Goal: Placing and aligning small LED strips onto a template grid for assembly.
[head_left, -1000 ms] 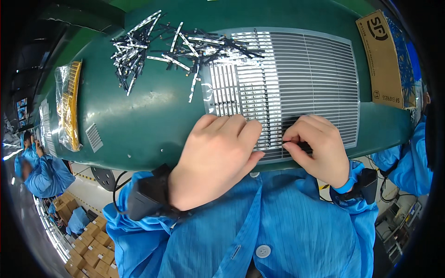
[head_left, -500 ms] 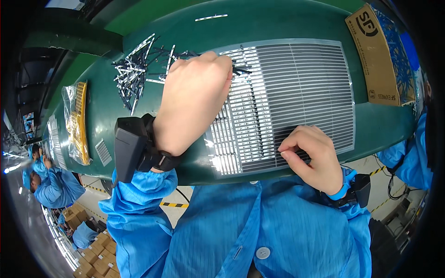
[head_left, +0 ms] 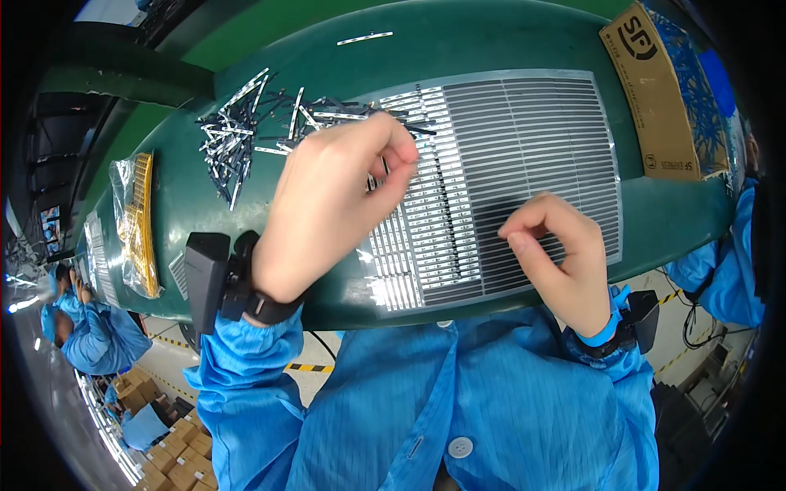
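Note:
My left hand [head_left: 334, 190] hovers above the left part of a sheet [head_left: 532, 131], thumb and forefinger pinched together. Anything between its fingertips is too small or hidden to make out. My right hand [head_left: 565, 258] is bent over the sheet's lower right, thumb and forefinger closed; nothing can be made out in them. Grey and dark stripes cover the sheet's right side, and rows of small white marked strips [head_left: 442, 204] cover its left. Several loose black-and-white strips [head_left: 307, 119] lie just beyond my left hand, some reaching onto the sheet's far left part.
A heap of similar strips [head_left: 229, 143] lies on the green table [head_left: 483, 37], and a single strip [head_left: 365, 38] lies at the far side. Left stand yellow pieces in a clear bag [head_left: 139, 225]. A cardboard box [head_left: 659, 98] stands far right. Co-workers in blue [head_left: 98, 331] sit left.
My left hand has turned and come nearer to me, bringing its pinched thumb and forefinger into sight. My right hand has risen slightly away from me. The view has shifted a little.

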A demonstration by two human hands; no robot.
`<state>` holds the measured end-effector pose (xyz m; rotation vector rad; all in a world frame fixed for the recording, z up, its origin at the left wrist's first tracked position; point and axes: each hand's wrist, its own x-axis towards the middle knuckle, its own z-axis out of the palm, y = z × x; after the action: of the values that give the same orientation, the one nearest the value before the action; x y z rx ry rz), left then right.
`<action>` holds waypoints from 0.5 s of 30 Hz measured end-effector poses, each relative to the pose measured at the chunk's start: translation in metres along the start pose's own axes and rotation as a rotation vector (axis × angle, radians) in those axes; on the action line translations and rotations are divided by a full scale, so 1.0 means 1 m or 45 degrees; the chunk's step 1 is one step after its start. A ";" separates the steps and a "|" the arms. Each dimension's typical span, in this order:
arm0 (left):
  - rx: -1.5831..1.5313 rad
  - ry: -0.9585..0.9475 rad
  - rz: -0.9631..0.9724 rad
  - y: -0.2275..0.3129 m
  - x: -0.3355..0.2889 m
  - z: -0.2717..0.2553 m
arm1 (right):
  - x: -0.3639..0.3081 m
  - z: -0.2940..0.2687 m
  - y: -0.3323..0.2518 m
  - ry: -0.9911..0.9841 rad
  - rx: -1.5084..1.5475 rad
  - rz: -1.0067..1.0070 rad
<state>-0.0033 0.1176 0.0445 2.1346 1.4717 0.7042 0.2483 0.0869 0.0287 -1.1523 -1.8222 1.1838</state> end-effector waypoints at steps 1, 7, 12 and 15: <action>-0.231 -0.006 -0.086 0.007 -0.004 -0.001 | 0.002 0.001 -0.002 0.000 -0.007 0.002; -0.488 -0.209 -0.287 0.033 -0.026 -0.005 | 0.006 0.004 -0.014 0.009 0.222 0.151; -0.583 -0.274 -0.200 0.036 -0.031 -0.003 | 0.004 0.004 -0.017 -0.059 0.206 0.173; -0.539 -0.282 -0.158 0.036 -0.034 0.000 | 0.004 0.003 -0.018 -0.105 0.165 0.151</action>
<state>0.0125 0.0740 0.0619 1.7227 1.2009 0.6429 0.2385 0.0864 0.0445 -1.1662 -1.7285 1.4151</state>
